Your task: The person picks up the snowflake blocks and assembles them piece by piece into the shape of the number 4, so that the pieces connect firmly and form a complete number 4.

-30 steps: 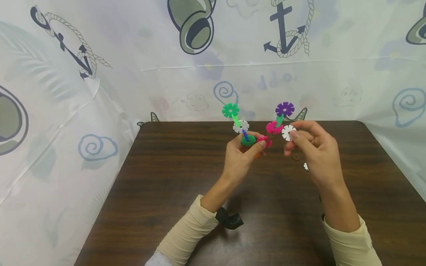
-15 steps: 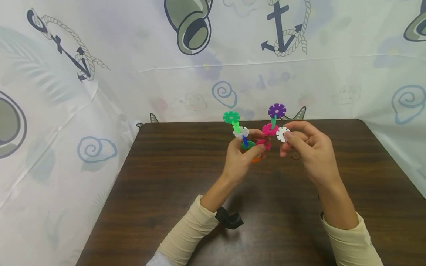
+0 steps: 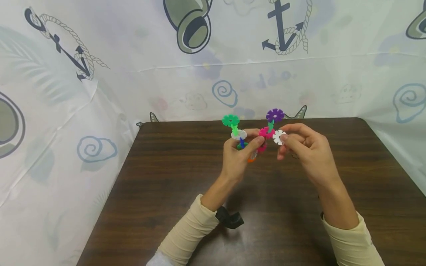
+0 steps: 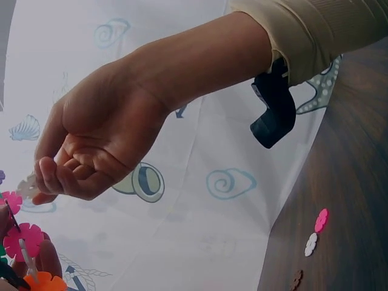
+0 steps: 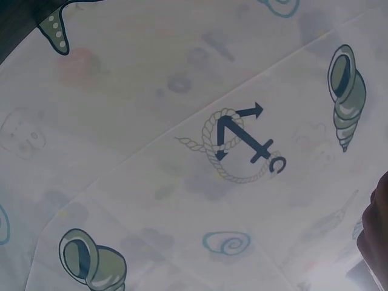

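In the head view, my left hand [image 3: 234, 160] grips a chain of notched snowflake discs between thumb and fingers. A green disc [image 3: 230, 120] tops one upright branch of it, above a white disc [image 3: 243, 135]; an orange disc [image 4: 45, 284] shows low in the left wrist view. My right hand [image 3: 307, 151] pinches another white disc [image 3: 279, 137] by its edge. Left of that disc is a pink disc [image 3: 265, 133], with a purple disc [image 3: 275, 115] standing above on a teal piece [image 3: 271, 126]. The pink disc lies right at the left thumb tip. Fingers hide part of the chain.
Loose pink [image 4: 322, 220], white [image 4: 311, 244] and brown discs [image 4: 297, 279] lie on the dark wooden table [image 3: 159, 184]. A printed curtain [image 3: 133, 44] hangs behind the table. Black camera mounts [image 3: 229, 218] sit at the wrists.
My right hand has moved left with its white disc and the pink and purple pieces, closing the gap to the left hand. The left hand's chain has tilted, its green top sinking.
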Action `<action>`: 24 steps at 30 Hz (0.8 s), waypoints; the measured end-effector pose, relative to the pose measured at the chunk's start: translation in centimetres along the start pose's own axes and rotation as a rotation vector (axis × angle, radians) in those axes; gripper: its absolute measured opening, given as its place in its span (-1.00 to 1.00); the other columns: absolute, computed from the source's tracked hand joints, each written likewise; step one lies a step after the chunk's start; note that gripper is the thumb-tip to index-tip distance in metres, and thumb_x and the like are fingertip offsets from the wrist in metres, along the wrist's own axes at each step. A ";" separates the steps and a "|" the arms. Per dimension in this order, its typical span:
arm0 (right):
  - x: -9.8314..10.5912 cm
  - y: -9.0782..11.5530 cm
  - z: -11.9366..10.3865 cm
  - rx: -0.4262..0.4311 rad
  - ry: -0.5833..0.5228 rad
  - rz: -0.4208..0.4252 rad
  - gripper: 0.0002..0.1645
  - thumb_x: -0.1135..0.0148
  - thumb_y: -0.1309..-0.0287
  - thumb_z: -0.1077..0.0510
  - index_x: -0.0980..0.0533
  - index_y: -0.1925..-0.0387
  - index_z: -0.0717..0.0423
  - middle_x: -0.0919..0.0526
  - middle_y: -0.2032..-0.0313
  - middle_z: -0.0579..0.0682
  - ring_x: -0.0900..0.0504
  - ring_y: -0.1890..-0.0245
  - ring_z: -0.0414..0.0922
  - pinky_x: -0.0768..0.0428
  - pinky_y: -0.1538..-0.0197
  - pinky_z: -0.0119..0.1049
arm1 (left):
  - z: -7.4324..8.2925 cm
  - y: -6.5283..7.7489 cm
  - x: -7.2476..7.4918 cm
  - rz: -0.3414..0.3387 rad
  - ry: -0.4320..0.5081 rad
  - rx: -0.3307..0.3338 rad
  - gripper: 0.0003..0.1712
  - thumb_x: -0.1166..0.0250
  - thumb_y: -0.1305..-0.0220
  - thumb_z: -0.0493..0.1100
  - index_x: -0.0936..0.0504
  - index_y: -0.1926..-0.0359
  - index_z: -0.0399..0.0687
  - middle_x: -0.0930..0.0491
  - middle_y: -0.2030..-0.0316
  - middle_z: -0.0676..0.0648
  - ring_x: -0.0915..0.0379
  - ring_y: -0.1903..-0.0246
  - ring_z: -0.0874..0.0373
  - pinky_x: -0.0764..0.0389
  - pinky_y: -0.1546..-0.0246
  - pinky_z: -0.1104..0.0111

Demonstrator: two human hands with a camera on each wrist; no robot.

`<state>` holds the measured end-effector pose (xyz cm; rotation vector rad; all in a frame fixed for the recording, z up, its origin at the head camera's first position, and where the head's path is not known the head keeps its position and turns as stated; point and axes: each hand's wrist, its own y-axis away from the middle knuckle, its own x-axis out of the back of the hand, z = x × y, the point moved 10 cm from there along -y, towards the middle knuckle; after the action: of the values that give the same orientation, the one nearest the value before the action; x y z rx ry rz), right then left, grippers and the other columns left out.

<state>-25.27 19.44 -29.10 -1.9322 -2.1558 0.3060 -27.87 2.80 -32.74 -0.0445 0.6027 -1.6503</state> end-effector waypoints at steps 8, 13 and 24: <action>0.1 -0.1 0.2 -0.032 0.009 -0.038 -0.78 -0.23 -0.42 0.26 -0.55 0.01 0.34 -0.66 0.57 0.02 -0.70 0.57 -0.01 -0.76 0.19 -0.29 | 0.4 -0.1 -0.5 -0.072 0.001 -0.033 -0.80 -0.37 -0.31 -0.41 -0.66 0.10 -0.51 -0.67 0.11 -0.34 -0.70 0.29 0.22 -0.77 0.21 0.39; 0.0 0.1 0.3 -0.055 0.014 -0.048 -0.80 -0.24 -0.41 0.27 -0.56 0.05 0.35 -0.68 0.58 0.02 -0.71 0.57 -0.01 -0.75 0.23 -0.28 | 0.2 0.0 -0.6 -0.109 -0.018 -0.012 -0.80 -0.38 -0.32 -0.38 -0.68 0.08 -0.46 -0.69 0.13 -0.30 -0.69 0.32 0.19 -0.79 0.21 0.34; -0.2 -0.3 0.6 -0.134 -0.014 -0.144 -0.77 -0.22 -0.44 0.23 -0.58 0.07 0.37 -0.57 0.48 -0.04 -0.49 0.59 -0.13 -0.56 0.50 -0.35 | -0.1 0.5 -1.0 -0.164 -0.088 -0.009 -0.79 -0.38 -0.35 -0.32 -0.69 0.04 -0.35 -0.67 0.28 -0.42 -0.41 0.57 0.18 -0.47 0.57 0.50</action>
<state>-25.74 19.16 -29.56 -1.8334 -2.3650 0.1526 -27.29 3.77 -32.66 -0.1763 0.5510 -1.7944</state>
